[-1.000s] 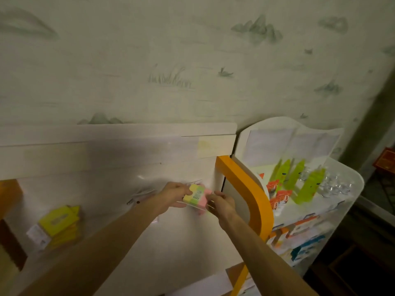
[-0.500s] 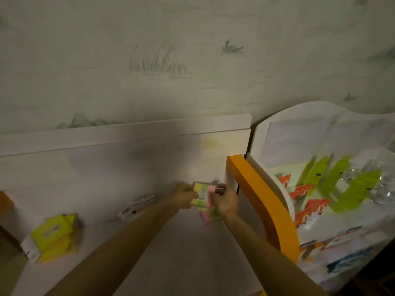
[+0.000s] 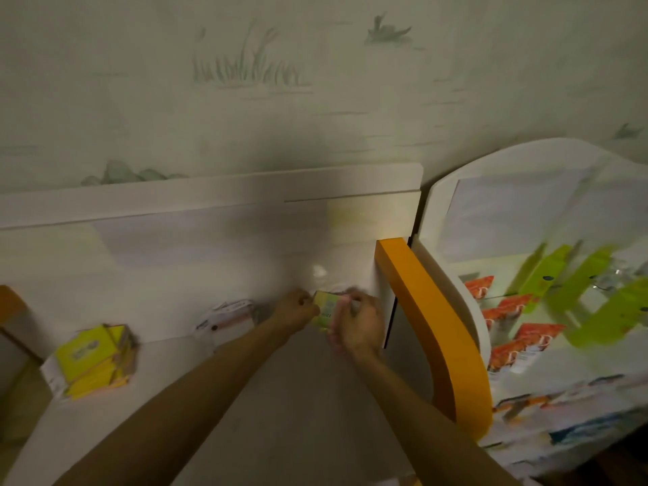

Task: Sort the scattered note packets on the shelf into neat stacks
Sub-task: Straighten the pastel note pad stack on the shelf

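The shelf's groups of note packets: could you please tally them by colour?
Yellow pile, far left: 1
White pile, at the back wall: 1
Multicolour packet, held between left hand and right hand: 1
Total: 3 groups; packets within each pile cannot be counted.

White shelf [image 3: 287, 408] bears yellow packets [image 3: 94, 363], pale packets [image 3: 228, 319].
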